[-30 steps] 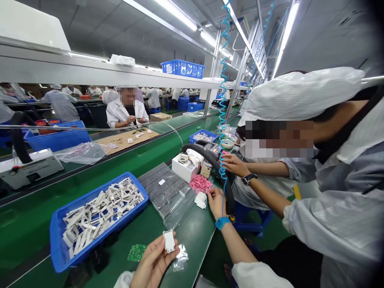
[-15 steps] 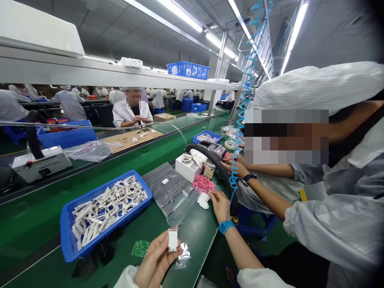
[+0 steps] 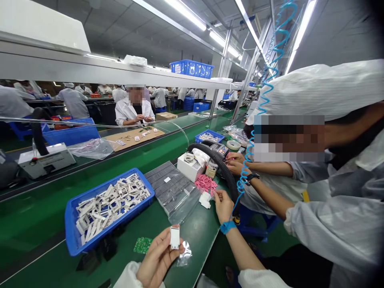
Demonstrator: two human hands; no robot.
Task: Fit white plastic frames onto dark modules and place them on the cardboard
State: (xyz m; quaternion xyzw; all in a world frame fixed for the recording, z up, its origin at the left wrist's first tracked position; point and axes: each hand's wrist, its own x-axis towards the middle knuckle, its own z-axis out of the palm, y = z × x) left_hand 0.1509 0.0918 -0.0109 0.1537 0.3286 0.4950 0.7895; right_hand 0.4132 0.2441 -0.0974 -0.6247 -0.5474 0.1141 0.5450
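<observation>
The person wears loose white sleeves, the left sleeve (image 3: 131,275) creased and reaching close to the bare left hand (image 3: 161,254), the right sleeve (image 3: 260,279) ending well up the forearm. Around the wrist of the bare right hand (image 3: 223,206) sits a bright blue band (image 3: 228,227), with a thin blue cord (image 3: 240,186) running up from it, nearly straight at first, then tightly coiled.

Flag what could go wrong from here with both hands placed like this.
Snag: the blue coiled cord rises from the right wrist's band past the black hose; a quick pull might catch.
Mix-up: the right hand is close to both white pieces and pink pieces; a nudge could mingle them.
Drop: the left hand grips the white part by the fingers, so it might slip.
</observation>
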